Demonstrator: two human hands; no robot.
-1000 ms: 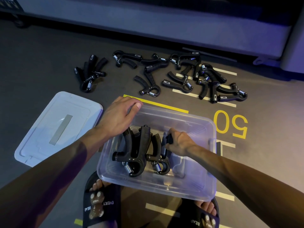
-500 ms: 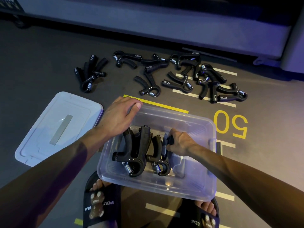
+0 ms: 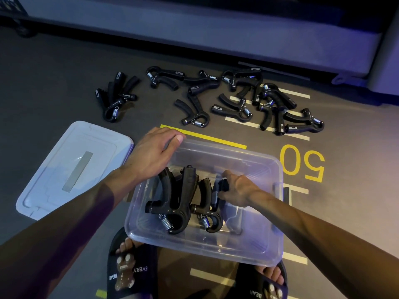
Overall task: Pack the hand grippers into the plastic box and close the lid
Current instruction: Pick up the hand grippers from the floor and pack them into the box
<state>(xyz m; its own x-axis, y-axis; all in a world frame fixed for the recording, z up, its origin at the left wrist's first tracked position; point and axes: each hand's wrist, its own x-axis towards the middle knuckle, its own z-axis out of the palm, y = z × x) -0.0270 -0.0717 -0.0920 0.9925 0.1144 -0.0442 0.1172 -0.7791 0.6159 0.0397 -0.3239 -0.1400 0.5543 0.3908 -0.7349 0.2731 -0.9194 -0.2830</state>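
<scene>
The floor [image 3: 54,67] is dark grey, marked with white bars, a yellow line and a yellow number "50" [image 3: 302,162] at right. The clear plastic box [image 3: 254,244] sits open in the near centre, its near edge over two black slippers [image 3: 131,275]. The white lid [image 3: 71,167] lies flat on the floor just left of the box, apart from it.

Inside the box, the packed hand grippers [image 3: 179,197] stand side by side in the left half, springs toward the near wall. The loose hand grippers [image 3: 237,98] lie scattered on the floor beyond the box, with a small separate cluster at far left.

The left hand [image 3: 151,156] rests on the far left corner of the box, fingers curled over the rim. The right hand [image 3: 239,188] is inside the box, clenched around the handle of the rightmost gripper [image 3: 213,203].
</scene>
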